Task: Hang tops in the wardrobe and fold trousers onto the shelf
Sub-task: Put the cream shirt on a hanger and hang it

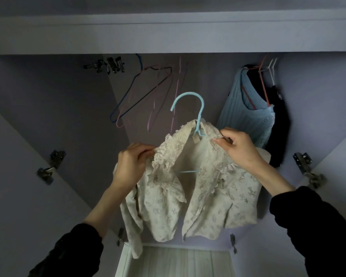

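Head view: a person in dark sleeves holds a cream lace blouse [198,186] up in front of an open wardrobe [168,39]. The blouse is draped on a light blue hanger [198,116], whose hook rises free above the collar and whose lower bar shows through the open front. The left hand [131,163] pinches the scalloped edge of the collar on the left side, fingers curled round the fabric. The right hand [237,145] grips the right shoulder of the blouse near the neck, thumb and fingers closed on the cloth. The garment's front hangs open, and one sleeve trails down on the left toward the pale panelled surface [168,262] at the near bottom edge.

Farther in, several empty wire hangers [146,92] in dark blue, pink and lilac hang at the upper left of centre; what they hang from sits in shadow and cannot be made out clearly. To the right, a light blue knit top [246,114] hangs on a red hanger [265,84], with a dark garment [278,134] just beside it against the right wall. A white hanger [273,70] hangs next to the red one. Metal hinges [52,166] are fixed on the door on the left, and others on the right
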